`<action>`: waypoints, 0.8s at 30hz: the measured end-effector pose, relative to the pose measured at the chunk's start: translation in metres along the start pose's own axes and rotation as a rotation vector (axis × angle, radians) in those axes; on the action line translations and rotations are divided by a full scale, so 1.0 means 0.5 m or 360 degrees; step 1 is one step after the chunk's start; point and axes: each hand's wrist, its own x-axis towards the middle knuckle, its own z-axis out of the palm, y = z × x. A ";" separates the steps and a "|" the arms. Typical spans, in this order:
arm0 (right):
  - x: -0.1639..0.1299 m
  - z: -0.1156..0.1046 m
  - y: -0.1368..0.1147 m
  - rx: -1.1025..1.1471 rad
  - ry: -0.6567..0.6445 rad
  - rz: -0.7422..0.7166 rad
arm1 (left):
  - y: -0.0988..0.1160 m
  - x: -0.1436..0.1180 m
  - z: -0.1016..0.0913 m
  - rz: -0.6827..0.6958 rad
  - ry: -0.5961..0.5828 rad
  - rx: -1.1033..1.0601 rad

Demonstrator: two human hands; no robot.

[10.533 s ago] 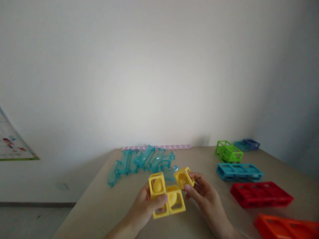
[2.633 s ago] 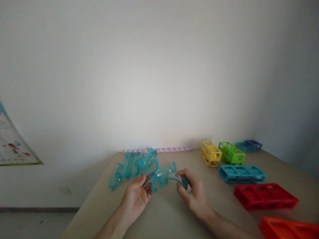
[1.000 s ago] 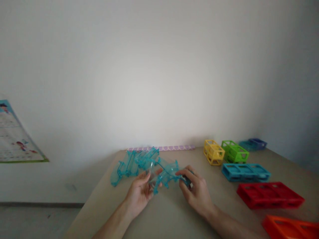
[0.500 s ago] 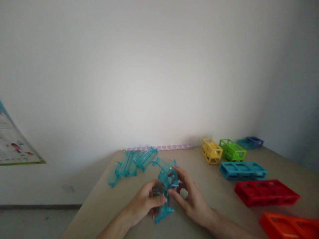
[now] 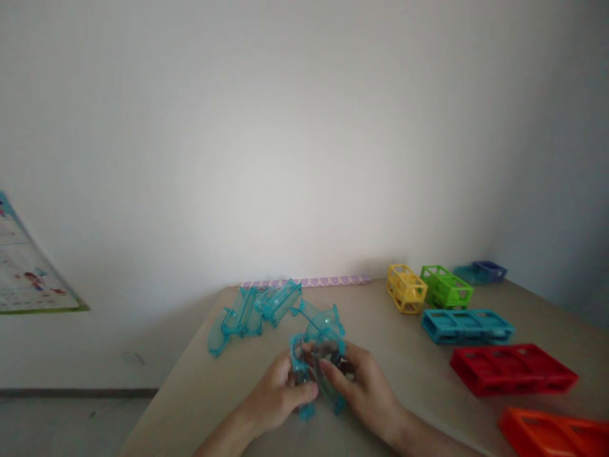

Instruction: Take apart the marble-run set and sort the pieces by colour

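Note:
My left hand (image 5: pixel 281 390) is closed around a translucent teal plastic track piece (image 5: pixel 299 355), its thumb along the near side. In my right hand (image 5: pixel 362 387), thumb and fingers grip a second teal track piece (image 5: pixel 328 384), which is curved. The two pieces are side by side; whether they touch I cannot tell. Just beyond my fingers another teal piece (image 5: pixel 328 318) lies on the table (image 5: pixel 228 387). Farther left rests a loose group of several trough-shaped teal pieces (image 5: pixel 252 314). Fingers hide part of both held pieces.
On the right stand open plastic frames: yellow (image 5: pixel 406 290), green (image 5: pixel 446 289), blue (image 5: pixel 469 327), red (image 5: pixel 514 369) and orange (image 5: pixel 552 431). A dark blue frame (image 5: pixel 490 271) is at the far corner. A purple patterned strip (image 5: pixel 328 281) runs along the wall.
The teal pieces in my hands now show apart, one in each hand, where before they overlapped. My right hand has come lower, its fingers now wrapped around its piece.

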 end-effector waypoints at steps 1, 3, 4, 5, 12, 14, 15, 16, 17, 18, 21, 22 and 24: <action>0.000 0.001 0.004 -0.0045 0.0031 0.0028 | -0.002 0.000 -0.002 -0.0027 0.0013 0.0000; 0.001 0.002 0.009 -0.0130 0.0038 0.0058 | -0.006 0.001 -0.007 -0.0038 0.0014 0.0018; 0.001 0.003 0.010 -0.0146 0.0025 0.0048 | -0.008 0.002 -0.008 -0.0021 0.0002 0.0036; 0.000 0.004 0.009 -0.0134 0.0000 0.0019 | -0.009 0.002 -0.009 0.0004 -0.0013 0.0058; -0.009 -0.002 -0.037 -0.0042 -0.0308 -0.0242 | 0.001 -0.002 0.011 0.0145 -0.0102 0.0068; -0.012 -0.007 -0.050 -0.0048 -0.0399 -0.0281 | 0.002 -0.002 0.014 0.0148 -0.0079 0.0056; -0.013 -0.010 -0.055 -0.0039 -0.0426 -0.0298 | 0.002 -0.002 0.013 0.0147 -0.0065 0.0055; -0.014 -0.011 -0.059 -0.0027 -0.0442 -0.0313 | 0.002 -0.002 0.013 0.0153 -0.0048 0.0058; -0.014 -0.011 -0.060 -0.0012 -0.0452 -0.0325 | 0.001 -0.002 0.012 0.0160 -0.0029 0.0068; -0.014 -0.011 -0.061 0.0003 -0.0454 -0.0333 | 0.001 -0.001 0.010 0.0166 -0.0011 0.0079; -0.013 -0.006 -0.053 0.0024 -0.0421 -0.0307 | -0.003 0.000 0.007 0.0132 0.0033 0.0096; -0.014 -0.004 -0.049 0.0029 -0.0395 -0.0288 | -0.005 0.000 0.006 0.0116 0.0044 0.0088; -0.015 0.000 -0.040 0.0037 -0.0310 -0.0260 | -0.009 0.001 0.004 0.0123 0.0050 0.0063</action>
